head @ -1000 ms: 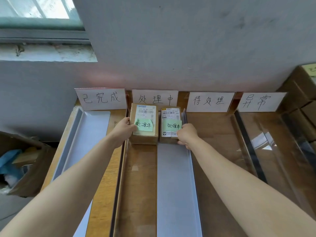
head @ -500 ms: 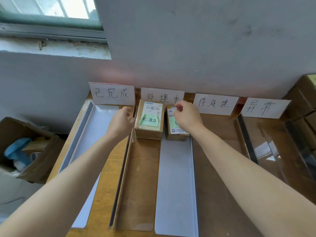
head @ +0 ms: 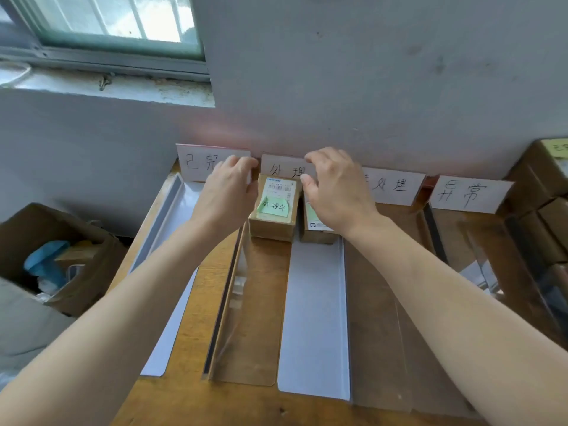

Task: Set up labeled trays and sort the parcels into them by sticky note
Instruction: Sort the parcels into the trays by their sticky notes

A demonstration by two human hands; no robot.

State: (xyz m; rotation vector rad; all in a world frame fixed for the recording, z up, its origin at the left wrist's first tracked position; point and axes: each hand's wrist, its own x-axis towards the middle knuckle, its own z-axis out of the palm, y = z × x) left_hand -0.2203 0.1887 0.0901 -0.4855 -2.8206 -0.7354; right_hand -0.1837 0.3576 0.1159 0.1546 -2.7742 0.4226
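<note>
Cardboard meets both hands. The left hand (head: pixel 229 195) has its fingers curled against the left side of the left parcel (head: pixel 272 230); whether it grips cannot be told. The right hand (head: pixel 336 192) arches over the right parcel (head: pixel 316 235), hiding most of it, with its thumb in the gap between the two parcels and its fingers bent over the far end. No firm hold shows there either.

The left parcel carries a green note (head: pixel 274 206) below its shipping label. Both parcels lie side by side, nearly touching, at the far end of the second tray (head: pixel 226 302) from the desk's left edge. Four handwritten cards (head: pixel 467 193) stand along the far edge of the desk (head: pixel 196 333), one behind each tray. Stacked cartons (head: pixel 541 182) fill the far right corner. An open box (head: pixel 89 272) sits on the floor beyond the left edge.
</note>
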